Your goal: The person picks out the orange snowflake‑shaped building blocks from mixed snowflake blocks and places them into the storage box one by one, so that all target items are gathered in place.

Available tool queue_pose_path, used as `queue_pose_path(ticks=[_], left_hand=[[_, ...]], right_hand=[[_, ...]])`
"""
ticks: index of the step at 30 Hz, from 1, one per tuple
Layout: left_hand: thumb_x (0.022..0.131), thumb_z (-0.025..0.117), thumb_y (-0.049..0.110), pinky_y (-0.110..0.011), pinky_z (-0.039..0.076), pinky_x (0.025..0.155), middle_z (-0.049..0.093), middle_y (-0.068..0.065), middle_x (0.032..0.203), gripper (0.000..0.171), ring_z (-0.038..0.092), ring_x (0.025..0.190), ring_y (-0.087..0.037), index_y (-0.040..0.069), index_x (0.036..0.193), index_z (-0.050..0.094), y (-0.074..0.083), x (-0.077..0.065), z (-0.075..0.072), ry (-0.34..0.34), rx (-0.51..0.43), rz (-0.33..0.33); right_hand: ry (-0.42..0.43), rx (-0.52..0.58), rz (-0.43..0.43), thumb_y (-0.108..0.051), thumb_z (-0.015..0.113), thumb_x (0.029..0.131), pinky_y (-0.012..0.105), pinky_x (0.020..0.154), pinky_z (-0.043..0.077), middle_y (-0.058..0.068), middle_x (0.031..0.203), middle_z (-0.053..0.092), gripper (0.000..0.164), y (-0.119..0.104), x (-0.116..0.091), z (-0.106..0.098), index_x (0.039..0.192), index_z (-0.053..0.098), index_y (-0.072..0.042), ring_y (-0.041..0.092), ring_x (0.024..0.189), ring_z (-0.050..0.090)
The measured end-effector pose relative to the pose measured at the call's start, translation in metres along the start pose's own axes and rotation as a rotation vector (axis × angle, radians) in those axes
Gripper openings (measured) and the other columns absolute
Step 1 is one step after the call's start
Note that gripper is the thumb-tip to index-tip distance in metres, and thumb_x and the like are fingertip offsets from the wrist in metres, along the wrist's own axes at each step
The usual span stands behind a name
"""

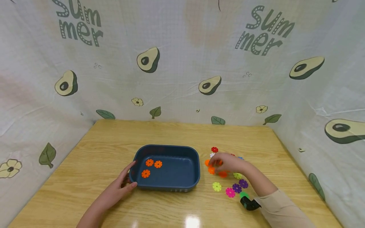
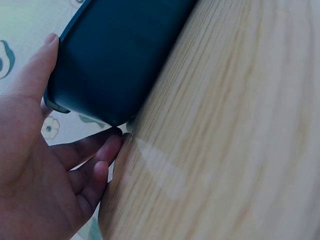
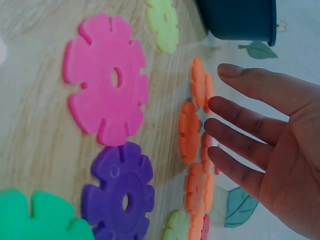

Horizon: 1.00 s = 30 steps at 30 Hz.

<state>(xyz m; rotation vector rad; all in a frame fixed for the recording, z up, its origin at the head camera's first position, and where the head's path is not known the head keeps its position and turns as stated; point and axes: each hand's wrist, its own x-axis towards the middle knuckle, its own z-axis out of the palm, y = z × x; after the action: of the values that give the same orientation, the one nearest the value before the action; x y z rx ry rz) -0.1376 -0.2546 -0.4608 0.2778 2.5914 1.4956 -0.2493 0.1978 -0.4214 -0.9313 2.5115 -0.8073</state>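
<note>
A dark blue rectangular tray (image 1: 168, 185) stands on the table, with three orange flower-shaped plastic discs (image 1: 145, 173) lying in its left part. My left hand (image 1: 116, 190) holds the tray's left end, its thumb and index finger spread around the corner; the left wrist view shows the thumb at the rim and the other fingers low by the base. To the right of the tray, my right hand (image 1: 229, 163) hovers over a cluster of orange discs (image 3: 189, 132). In the right wrist view its fingers are loosely extended, apart from one another, with nothing between them and the thumb.
Around the right hand lie more flower discs: yellow-green (image 1: 216, 186), pink (image 1: 230, 192), purple (image 1: 237, 188), green (image 3: 40, 217) and red (image 1: 214, 149). A black strap-like item (image 1: 249, 203) sits by the right sleeve. Printed cloth (image 1: 176, 95) walls in the table's back and sides.
</note>
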Motion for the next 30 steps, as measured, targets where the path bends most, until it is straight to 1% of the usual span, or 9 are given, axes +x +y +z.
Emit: queue_pose_path(ticks=[6, 12, 17, 23, 30], left_hand=[[0.097, 0.063, 0.025, -0.029, 0.045, 0.085, 0.049, -0.021, 0.136, 0.072, 0.054, 0.107, -0.024, 0.027, 0.155, 0.021, 0.0, 0.0, 0.001, 0.002, 0.002, -0.003], [0.096, 0.064, 0.026, -0.029, 0.045, 0.085, 0.05, -0.019, 0.135, 0.073, 0.054, 0.106, -0.023, 0.028, 0.155, 0.021, 0.0, 0.0, 0.001, 0.0, -0.002, -0.012], [0.097, 0.063, 0.025, -0.027, 0.045, 0.083, 0.051, -0.018, 0.133, 0.073, 0.054, 0.105, -0.023, 0.028, 0.155, 0.021, 0.001, 0.0, 0.001, -0.002, -0.014, -0.012], [0.097, 0.063, 0.024, -0.027, 0.044, 0.083, 0.051, -0.018, 0.132, 0.072, 0.053, 0.103, -0.024, 0.027, 0.155, 0.021, 0.003, -0.001, 0.001, -0.001, -0.018, -0.014], [0.097, 0.063, 0.024, -0.027, 0.043, 0.083, 0.051, -0.018, 0.131, 0.072, 0.053, 0.103, -0.024, 0.027, 0.155, 0.021, 0.003, 0.0, 0.001, 0.001, -0.018, -0.014]], right_hand=[[-0.014, -0.039, -0.003, -0.005, 0.08, 0.08, 0.031, 0.077, 0.049, -0.002, 0.096, 0.061, 0.023, 0.001, 0.004, 0.004, 0.101, 0.072, -0.009, 0.02, 0.088, 0.056], [-0.023, -0.042, 0.005, -0.003, 0.081, 0.078, 0.029, 0.076, 0.05, -0.002, 0.093, 0.06, 0.023, -0.001, 0.006, 0.006, 0.098, 0.072, -0.009, 0.018, 0.087, 0.056], [-0.023, -0.054, 0.017, -0.001, 0.081, 0.077, 0.029, 0.076, 0.05, -0.003, 0.093, 0.059, 0.023, -0.002, 0.008, 0.008, 0.096, 0.073, -0.01, 0.018, 0.086, 0.056], [-0.04, -0.06, 0.038, 0.002, 0.078, 0.078, 0.029, 0.073, 0.049, -0.004, 0.09, 0.06, 0.022, -0.003, 0.009, 0.008, 0.096, 0.073, -0.009, 0.017, 0.082, 0.054], [-0.056, -0.071, 0.037, 0.008, 0.077, 0.077, 0.029, 0.07, 0.047, -0.002, 0.087, 0.058, 0.025, -0.006, 0.013, 0.006, 0.094, 0.071, -0.01, 0.016, 0.079, 0.051]])
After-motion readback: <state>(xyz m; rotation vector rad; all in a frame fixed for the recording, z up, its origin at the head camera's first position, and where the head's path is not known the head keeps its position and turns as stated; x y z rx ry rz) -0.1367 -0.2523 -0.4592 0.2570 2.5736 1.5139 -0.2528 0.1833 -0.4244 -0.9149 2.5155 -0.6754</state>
